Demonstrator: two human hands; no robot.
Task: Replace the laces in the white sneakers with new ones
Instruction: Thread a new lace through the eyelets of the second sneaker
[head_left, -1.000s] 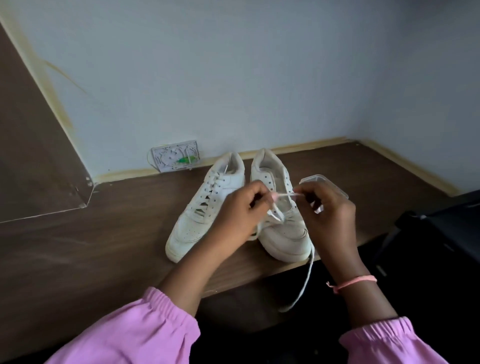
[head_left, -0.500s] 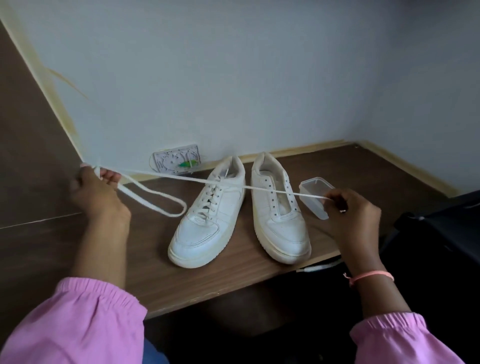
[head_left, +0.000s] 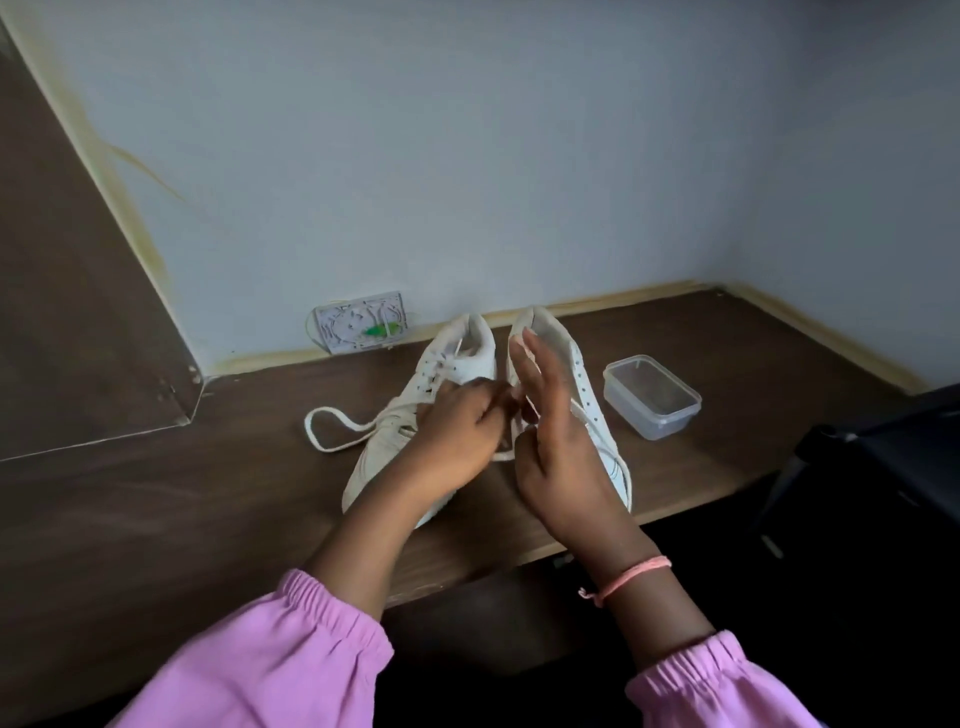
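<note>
On the brown desk (head_left: 156, 509), against the wall, 2 white sneakers sit side by side, toes toward the person: the left sneaker (head_left: 457, 358) is laced, the right sneaker (head_left: 582, 374) shows bare eyelets w/ a white lace (head_left: 332, 431) crossing it and looping out onto the desk at left. Left hand (head_left: 457, 436) is curled over the gap btwn the shoes, pinching the lace; right hand (head_left: 550, 431) is just beside it, upper fingers spread straight, thumb side hidden so can't tell if it grips the lace. A clear plastic tub (head_left: 652, 397) stands near the right sneaker, apart from it.
</note>
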